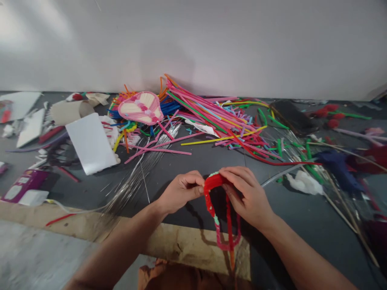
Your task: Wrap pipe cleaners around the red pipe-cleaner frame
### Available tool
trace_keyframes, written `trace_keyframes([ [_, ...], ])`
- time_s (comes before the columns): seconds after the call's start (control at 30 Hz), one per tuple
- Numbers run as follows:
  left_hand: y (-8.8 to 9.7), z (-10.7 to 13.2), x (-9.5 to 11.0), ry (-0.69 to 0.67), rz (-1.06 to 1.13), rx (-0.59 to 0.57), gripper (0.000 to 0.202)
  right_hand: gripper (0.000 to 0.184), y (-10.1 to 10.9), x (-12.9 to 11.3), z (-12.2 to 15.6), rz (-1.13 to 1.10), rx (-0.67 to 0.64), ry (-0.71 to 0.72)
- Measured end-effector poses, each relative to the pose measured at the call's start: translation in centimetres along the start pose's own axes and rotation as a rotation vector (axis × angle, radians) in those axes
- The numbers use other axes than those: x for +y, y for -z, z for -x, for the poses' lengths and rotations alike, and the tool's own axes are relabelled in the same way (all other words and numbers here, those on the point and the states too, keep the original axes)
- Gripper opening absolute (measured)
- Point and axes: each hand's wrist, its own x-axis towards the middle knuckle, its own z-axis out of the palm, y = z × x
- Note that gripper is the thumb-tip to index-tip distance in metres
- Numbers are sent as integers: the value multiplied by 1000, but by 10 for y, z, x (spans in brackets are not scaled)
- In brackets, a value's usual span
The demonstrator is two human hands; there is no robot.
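Near the front edge of the dark table, both hands hold a loop of pipe cleaners (215, 182). Its top is a thick red band, its side is wrapped in red with mint-green bits, and the bottom is pink. A red strip with an orange end hangs down through it. My left hand (185, 191) pinches the loop's upper left between thumb and fingers. Closed on the upper right is my right hand (248, 195), fingers over the top and thumb below. What lies under the fingertips is hidden.
Pipe cleaners (208, 112) in many colours lie piled at the back against the wall, beside a pink heart-shaped piece (141, 108). Thin wires (136, 177) fan out left. A white card (90, 143), purple box (24, 185), dark phone-like slab (292, 117) and crumpled tissue (305, 183) lie around.
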Motion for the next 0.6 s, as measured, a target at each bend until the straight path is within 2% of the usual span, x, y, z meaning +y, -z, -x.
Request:
trace_keyframes([
  [0.27,2,2,6,271,25,98,25,41,1,3,-1,61,26,19],
  [0.6,-2,2,13,293,85,111,29,40,1,2,1,120,18,33],
])
